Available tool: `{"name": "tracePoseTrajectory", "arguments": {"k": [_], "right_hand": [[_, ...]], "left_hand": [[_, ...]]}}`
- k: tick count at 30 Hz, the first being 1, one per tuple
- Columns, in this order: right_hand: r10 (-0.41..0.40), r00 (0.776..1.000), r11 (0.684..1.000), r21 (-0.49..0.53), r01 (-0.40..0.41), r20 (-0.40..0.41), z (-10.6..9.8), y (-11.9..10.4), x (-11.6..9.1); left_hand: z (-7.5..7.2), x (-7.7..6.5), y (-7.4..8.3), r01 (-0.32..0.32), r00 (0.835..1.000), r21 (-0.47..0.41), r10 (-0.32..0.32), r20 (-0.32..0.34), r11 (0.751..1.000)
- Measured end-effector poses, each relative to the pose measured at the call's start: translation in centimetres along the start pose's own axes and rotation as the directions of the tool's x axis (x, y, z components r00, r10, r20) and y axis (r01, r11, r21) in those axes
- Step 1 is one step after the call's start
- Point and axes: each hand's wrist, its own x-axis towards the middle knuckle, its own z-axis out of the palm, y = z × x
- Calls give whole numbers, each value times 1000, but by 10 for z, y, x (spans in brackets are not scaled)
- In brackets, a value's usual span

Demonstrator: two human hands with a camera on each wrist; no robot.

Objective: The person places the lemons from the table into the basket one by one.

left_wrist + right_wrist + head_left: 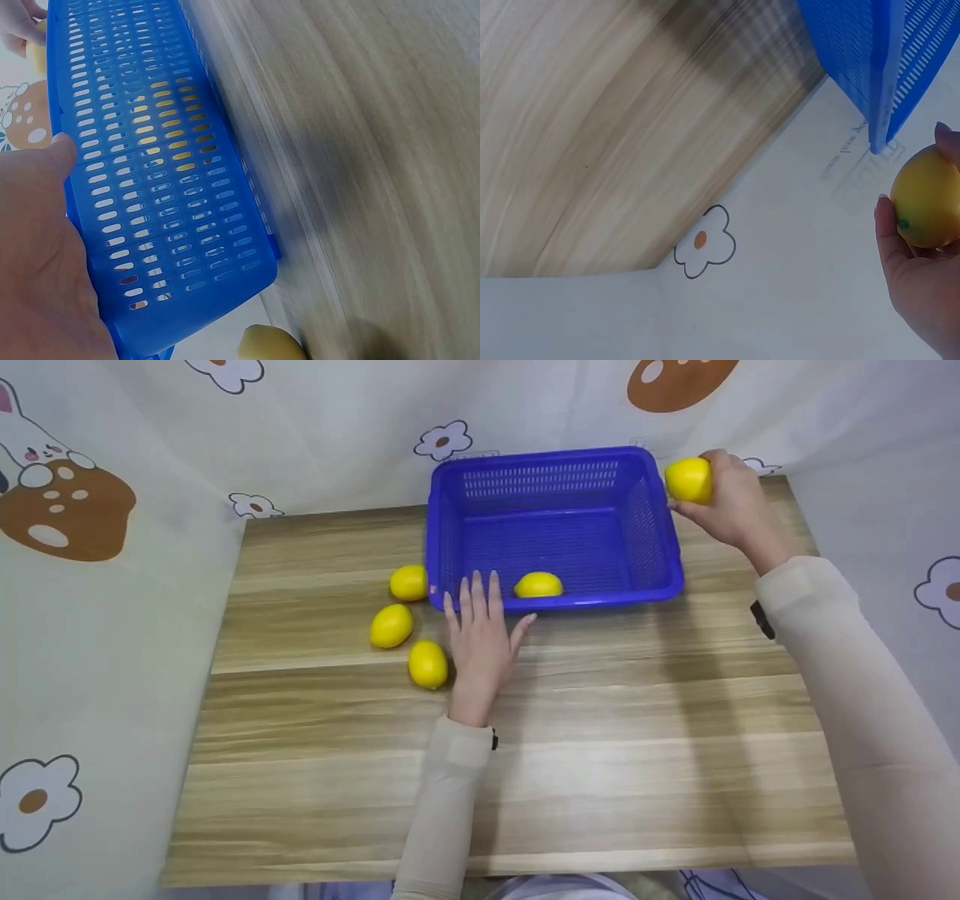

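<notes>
My right hand (pixel 739 506) grips a yellow lemon (pixel 688 481) just outside the right rim of the blue plastic basket (pixel 600 599). In the right wrist view, fingers and thumb curl round that lemon (pixel 926 199), its green stem end showing. My left hand (pixel 480 641) lies over the basket's near rim towards the left corner, fingers straight and thumb spread out to the side. Inside the basket, by the near wall, lies another lemon (pixel 538 584); the left wrist view shows its yellow through the slots of the basket wall (pixel 105 210).
Left of the basket, three lemons rest on the wooden table (pixel 315 780): one lemon (pixel 409 583) by its corner, a second lemon (pixel 391 625) nearer me, and a third lemon (pixel 427 664) beside my left hand. A patterned curtain (pixel 337 435) hangs close behind the table.
</notes>
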Motion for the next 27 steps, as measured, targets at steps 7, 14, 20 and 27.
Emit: {"name": "tracePoseTrajectory", "arguments": {"k": [7, 14, 20, 27], "right_hand": [[-15, 1000, 1000, -9, 15, -10, -3, -6, 1], [-10, 1000, 1000, -15, 10, -1, -7, -11, 2], [-9, 1000, 1000, -14, 9, 3, -9, -15, 3], [12, 1000, 1000, -15, -11, 29, -10, -21, 6]], "left_hand": [[1, 0, 0, -7, 1000, 7, 8, -19, 1000], [0, 0, 0, -4, 1000, 7, 4, -7, 1000], [0, 1, 1, -5, 1000, -5, 5, -9, 1000], [0, 1, 0, 3, 1000, 12, -4, 6, 1000]]}}
